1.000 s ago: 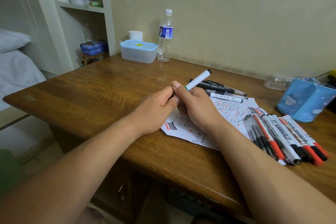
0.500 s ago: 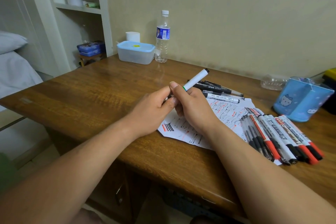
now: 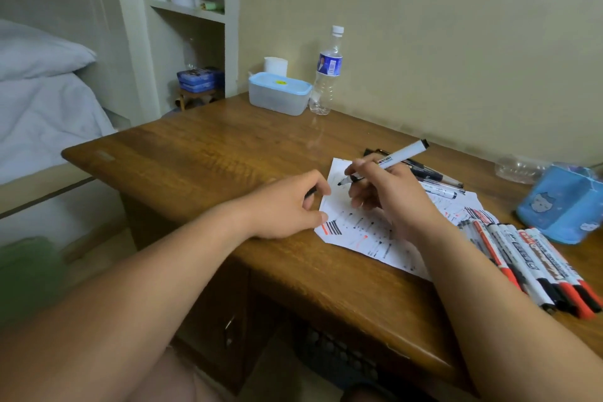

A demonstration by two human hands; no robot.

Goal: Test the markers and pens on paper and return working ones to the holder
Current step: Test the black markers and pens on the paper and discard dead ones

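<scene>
Dim, warm, even room light leaves a mild sheen on the table (image 3: pixel 195 160) toward its far edge and only faint shadows, with overall softness and wide-angle bowing left of it.

Wooden desk (image 3: pixel 202 160): scribbled paper (image 3: pixel 385 248) near front edge, markers (image 3: pixel 528 264) right, pens (image 3: pixel 437 176) behind, blue holder (image 3: pixel 561 206), lidded box (image 3: pixel 279 96), water bottle (image 3: pixel 326 75).

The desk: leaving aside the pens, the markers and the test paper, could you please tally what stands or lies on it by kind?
Bottles: 2 (upright bottle, lying bottle)
Lidded box: 1
White roll: 1
Pen holder: 1
Total: 5
</scene>
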